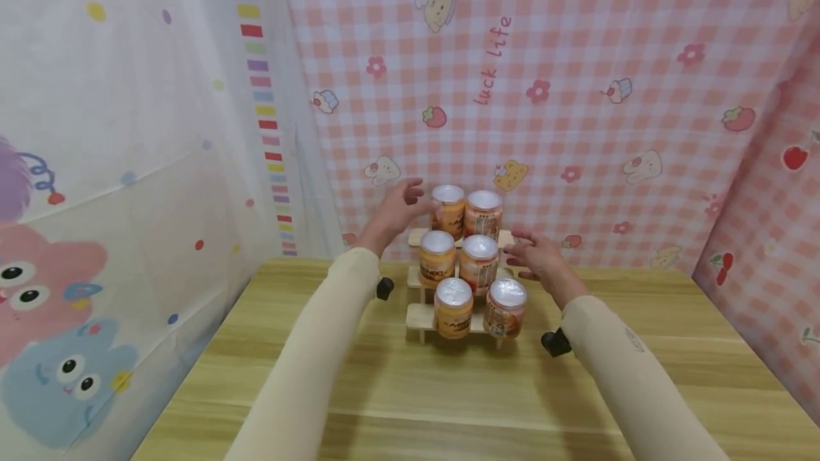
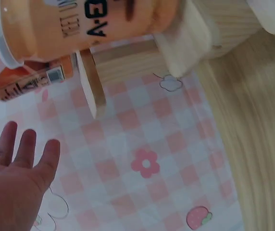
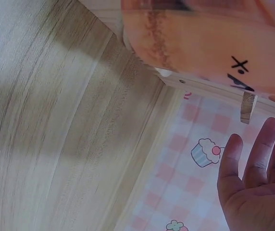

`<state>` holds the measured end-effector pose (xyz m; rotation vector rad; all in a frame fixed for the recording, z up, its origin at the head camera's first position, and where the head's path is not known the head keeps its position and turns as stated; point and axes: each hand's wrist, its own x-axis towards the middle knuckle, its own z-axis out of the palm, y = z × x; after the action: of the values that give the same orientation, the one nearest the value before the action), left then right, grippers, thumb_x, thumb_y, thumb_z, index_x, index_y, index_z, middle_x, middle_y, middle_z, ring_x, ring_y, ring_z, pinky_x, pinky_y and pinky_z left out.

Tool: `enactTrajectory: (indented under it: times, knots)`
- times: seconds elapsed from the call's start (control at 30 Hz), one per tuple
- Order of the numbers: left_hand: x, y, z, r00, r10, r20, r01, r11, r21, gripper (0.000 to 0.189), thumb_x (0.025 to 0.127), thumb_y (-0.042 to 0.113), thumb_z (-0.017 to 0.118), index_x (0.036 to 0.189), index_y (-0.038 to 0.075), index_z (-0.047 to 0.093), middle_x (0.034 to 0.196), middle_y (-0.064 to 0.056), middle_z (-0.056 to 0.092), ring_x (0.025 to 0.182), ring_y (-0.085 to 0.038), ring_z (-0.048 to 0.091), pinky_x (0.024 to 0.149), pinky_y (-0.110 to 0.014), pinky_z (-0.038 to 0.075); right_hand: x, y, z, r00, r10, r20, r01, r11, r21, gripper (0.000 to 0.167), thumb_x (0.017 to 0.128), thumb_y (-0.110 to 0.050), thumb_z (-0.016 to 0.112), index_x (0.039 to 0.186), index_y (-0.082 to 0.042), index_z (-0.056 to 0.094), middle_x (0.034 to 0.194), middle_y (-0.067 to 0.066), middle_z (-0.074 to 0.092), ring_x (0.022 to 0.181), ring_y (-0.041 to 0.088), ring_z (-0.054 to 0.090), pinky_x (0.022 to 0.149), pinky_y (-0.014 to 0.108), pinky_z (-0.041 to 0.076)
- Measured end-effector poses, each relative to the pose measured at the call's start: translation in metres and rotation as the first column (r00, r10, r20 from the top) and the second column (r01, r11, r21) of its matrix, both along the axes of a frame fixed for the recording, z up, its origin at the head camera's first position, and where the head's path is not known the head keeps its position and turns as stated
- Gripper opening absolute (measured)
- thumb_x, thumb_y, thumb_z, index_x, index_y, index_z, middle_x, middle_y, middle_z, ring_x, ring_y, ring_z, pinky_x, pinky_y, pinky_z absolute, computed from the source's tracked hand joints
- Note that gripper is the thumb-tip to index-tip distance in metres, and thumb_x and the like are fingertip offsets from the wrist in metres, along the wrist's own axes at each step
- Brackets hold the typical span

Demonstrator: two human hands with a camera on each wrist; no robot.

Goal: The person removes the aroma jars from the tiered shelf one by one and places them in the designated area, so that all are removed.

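Observation:
A three-step wooden rack [image 1: 419, 316] carries orange cans with silver lids, two on each step. My left hand [image 1: 398, 210] is raised beside the top-left can [image 1: 448, 210], its fingers spread and only loosely bent. In the left wrist view that hand [image 2: 15, 185] holds nothing, and a gap separates its visible fingers from the nearest cans. On the other side, my right hand [image 1: 541, 260] is by the right end of the upper step, near the middle-right can [image 1: 479, 262]. The right wrist view shows that hand [image 3: 257, 187] with extended fingers and nothing in its grasp.
The rack stands on a wood-grain table [image 1: 410, 404], toward its back edge. Behind hangs a pink checked cloth [image 1: 564, 134] with cartoon prints. A white printed sheet [image 1: 160, 162] hangs at the left. The bottom-right can [image 1: 506, 311] sits near its step's right end.

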<state>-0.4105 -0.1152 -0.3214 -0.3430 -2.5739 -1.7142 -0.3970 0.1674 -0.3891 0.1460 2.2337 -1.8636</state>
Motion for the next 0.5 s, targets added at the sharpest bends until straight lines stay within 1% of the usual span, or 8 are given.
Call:
enactTrajectory:
  times: [0.07,0.23,0.37,0.5]
  knots:
    - [-0.005,0.005,0.0,0.999,-0.034,0.007,0.033,0.999,0.01,0.08,0.087,0.036,0.077,0.153,0.014,0.036,0.148,-0.009,0.046,0.136,-0.029,0.041,0.108,-0.046,0.037,-0.001,0.0,0.001,1.0,-0.003,0.012,0.003,1.0,-0.002,0.059,0.103,-0.018,0.051,0.157,-0.013,0.027,0.15,0.019,0.043,0.133,0.037,0.047,0.105,0.053,0.038]
    - [-0.013,0.018,-0.001,0.997,-0.072,0.019,0.071,0.997,0.013,0.08,0.087,0.03,0.078,0.152,0.011,0.037,0.143,-0.012,0.049,0.13,-0.027,0.047,0.107,-0.042,0.039,-0.002,0.003,0.001,1.0,-0.009,0.022,0.009,1.0,0.005,0.06,0.103,-0.018,0.052,0.157,-0.013,0.026,0.151,0.02,0.041,0.133,0.038,0.046,0.105,0.054,0.038]
    - [-0.017,0.023,-0.003,0.996,-0.08,0.027,0.079,0.997,0.025,0.075,0.088,0.024,0.078,0.15,0.008,0.039,0.138,-0.013,0.052,0.125,-0.027,0.049,0.105,-0.042,0.041,-0.001,0.004,0.002,1.0,-0.013,0.018,0.012,1.0,0.009,0.06,0.103,-0.019,0.053,0.157,-0.013,0.027,0.15,0.019,0.042,0.132,0.037,0.047,0.105,0.055,0.039]
    - [-0.02,0.023,-0.005,0.997,-0.066,0.032,0.066,0.998,0.014,0.071,0.087,0.022,0.078,0.147,0.01,0.043,0.132,-0.011,0.054,0.119,-0.025,0.052,0.103,-0.042,0.042,-0.002,0.0,0.003,1.0,-0.015,0.013,0.014,1.0,0.023,0.059,0.102,-0.02,0.054,0.156,-0.014,0.029,0.149,0.018,0.043,0.13,0.036,0.049,0.102,0.052,0.042]
